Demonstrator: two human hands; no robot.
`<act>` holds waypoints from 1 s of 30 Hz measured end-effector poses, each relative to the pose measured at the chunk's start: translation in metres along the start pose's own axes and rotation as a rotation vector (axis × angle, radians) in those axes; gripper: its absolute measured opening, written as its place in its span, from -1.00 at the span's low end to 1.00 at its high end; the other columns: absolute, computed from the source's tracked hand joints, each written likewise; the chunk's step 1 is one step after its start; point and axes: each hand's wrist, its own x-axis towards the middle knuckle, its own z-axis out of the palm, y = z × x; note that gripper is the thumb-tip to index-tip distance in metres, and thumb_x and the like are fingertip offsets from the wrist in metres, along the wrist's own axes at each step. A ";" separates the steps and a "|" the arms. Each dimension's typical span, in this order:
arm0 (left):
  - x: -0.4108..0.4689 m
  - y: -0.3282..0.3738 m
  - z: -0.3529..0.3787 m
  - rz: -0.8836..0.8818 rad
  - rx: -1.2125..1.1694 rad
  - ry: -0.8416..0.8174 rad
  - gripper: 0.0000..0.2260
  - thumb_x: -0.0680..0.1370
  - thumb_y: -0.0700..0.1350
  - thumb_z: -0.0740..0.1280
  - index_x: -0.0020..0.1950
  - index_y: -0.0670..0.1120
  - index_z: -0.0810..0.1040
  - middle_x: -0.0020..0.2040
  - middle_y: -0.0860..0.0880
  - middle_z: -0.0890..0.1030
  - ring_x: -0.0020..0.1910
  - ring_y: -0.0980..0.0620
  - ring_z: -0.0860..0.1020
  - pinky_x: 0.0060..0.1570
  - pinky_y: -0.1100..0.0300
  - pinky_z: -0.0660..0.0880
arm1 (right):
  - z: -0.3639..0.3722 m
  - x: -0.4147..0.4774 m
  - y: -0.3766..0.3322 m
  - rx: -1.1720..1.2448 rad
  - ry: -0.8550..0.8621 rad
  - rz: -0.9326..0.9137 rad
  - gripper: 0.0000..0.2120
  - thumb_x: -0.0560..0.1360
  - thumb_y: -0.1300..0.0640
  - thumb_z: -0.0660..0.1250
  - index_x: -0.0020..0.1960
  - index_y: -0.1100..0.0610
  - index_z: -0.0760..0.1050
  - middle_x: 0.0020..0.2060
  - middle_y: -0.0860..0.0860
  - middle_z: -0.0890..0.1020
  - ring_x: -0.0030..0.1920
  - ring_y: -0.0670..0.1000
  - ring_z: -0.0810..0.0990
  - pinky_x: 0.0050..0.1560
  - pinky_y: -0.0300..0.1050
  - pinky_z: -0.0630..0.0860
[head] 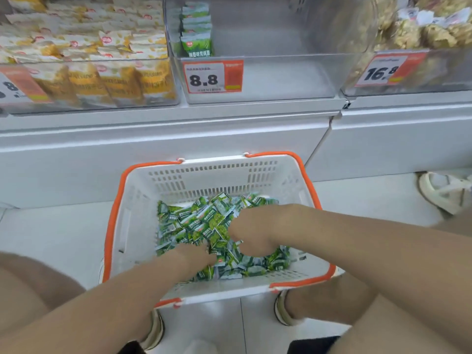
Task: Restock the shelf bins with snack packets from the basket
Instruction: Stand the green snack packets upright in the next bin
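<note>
Fingers of my right hand (251, 236) clutch small green snack packets (204, 221) in the white, orange-rimmed plastic basket (115, 213); those of my left hand (196, 255) are buried (grip unclear). The clear plastic shelf bin (281, 77) lies at twelve o'clock.

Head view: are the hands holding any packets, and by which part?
Cannot tell: left hand and right hand are dug into the green snack packets, fingers hidden.

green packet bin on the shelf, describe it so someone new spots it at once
Start at the white shelf above the orange-rimmed basket. Of the three clear bins on it, take the middle bin, with the 8.8 tag. Its neighbours are full of yellow packets and brown snacks, while it holds only one row of green packets along its left wall.
</note>
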 end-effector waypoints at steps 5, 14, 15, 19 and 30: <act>0.010 0.010 0.000 0.029 0.030 0.098 -0.58 0.61 -0.43 0.25 0.43 -0.14 0.39 0.24 -0.20 0.54 0.13 -0.24 0.60 -0.08 -0.09 0.57 | -0.009 -0.005 -0.005 -0.031 0.015 -0.029 -0.79 0.65 0.15 0.18 0.06 0.21 0.56 -0.14 0.11 0.60 -0.26 0.09 0.50 -0.37 -0.10 0.37; 0.010 0.006 -0.001 0.002 0.141 0.161 -0.70 0.58 -0.39 0.36 0.29 -0.18 0.56 0.18 -0.16 0.53 0.10 -0.19 0.60 -0.11 -0.04 0.54 | -0.017 -0.011 -0.002 -0.001 0.023 0.002 -0.82 0.63 0.25 0.17 -0.14 0.13 0.37 -0.25 0.07 0.49 -0.33 0.06 0.41 -0.35 -0.10 0.34; 0.010 0.002 -0.001 0.007 0.111 0.174 -0.74 0.57 -0.40 0.36 0.22 -0.17 0.57 0.15 -0.15 0.53 0.08 -0.17 0.60 -0.13 -0.01 0.53 | -0.017 -0.011 -0.002 0.000 0.022 0.009 -0.82 0.62 0.27 0.17 -0.15 0.14 0.36 -0.26 0.07 0.47 -0.34 0.06 0.39 -0.36 -0.10 0.33; 0.006 -0.020 -0.021 -0.046 -0.303 0.307 -0.83 0.59 -0.24 0.35 -0.11 0.01 0.49 -0.09 0.02 0.60 -0.06 -0.04 0.60 -0.06 0.01 0.59 | -0.026 -0.012 -0.006 -0.035 0.025 0.034 -0.80 0.58 0.33 0.19 -0.21 0.16 0.35 -0.32 0.08 0.45 -0.35 0.07 0.37 -0.40 -0.10 0.31; -0.079 -0.025 -0.135 0.164 -1.873 0.763 -0.93 0.63 -0.26 0.39 -0.03 -0.25 0.57 -0.09 -0.27 0.73 -0.05 -0.17 0.75 -0.06 0.03 0.71 | -0.057 -0.018 0.035 0.589 0.469 0.296 -0.36 0.58 0.07 0.41 0.51 0.27 0.21 0.11 0.18 0.61 -0.04 0.13 0.61 -0.16 -0.03 0.53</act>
